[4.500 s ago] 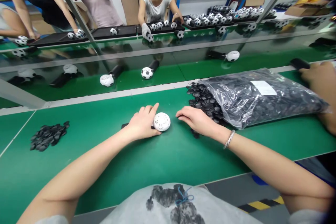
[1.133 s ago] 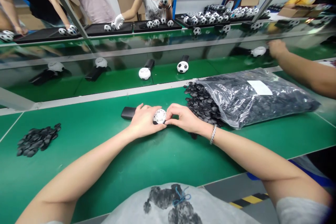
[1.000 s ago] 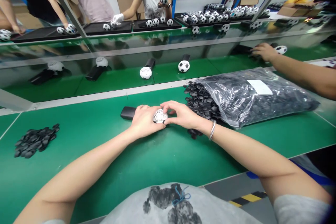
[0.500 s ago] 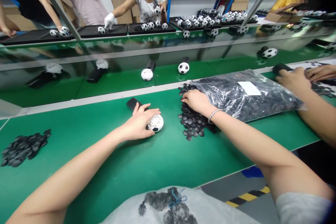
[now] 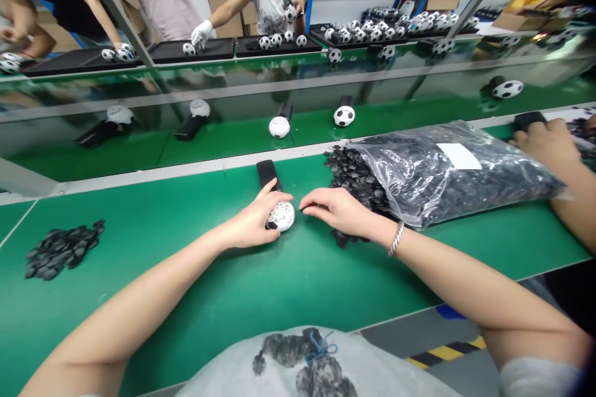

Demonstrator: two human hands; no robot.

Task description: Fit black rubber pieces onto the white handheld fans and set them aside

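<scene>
On the green table [image 5: 186, 285], my left hand [image 5: 254, 220] grips a white ball [image 5: 283, 216] with a few black patches, thumb and fingers round its left side. A black strap-like piece [image 5: 267, 175] extends behind the ball. Just right of the ball, my right hand [image 5: 333, 208] pinches a small black piece [image 5: 303, 208] between thumb and fingertips. Behind and under that hand lies a heap of black pieces [image 5: 356, 173], spilling from a clear plastic bag [image 5: 419, 180] full of them.
Another pile of black pieces [image 5: 63, 251] lies at the left. Beyond the pale table edge, several balls with black straps rest on a green conveyor [image 5: 233, 127]. Another person's hand [image 5: 547, 142] is right of the bag. People work across the line beside black trays [image 5: 195, 53].
My right hand has left the heap and moved left towards the ball, a black piece in its fingertips. My left hand has turned the ball slightly, and its black strap now points more directly away.
</scene>
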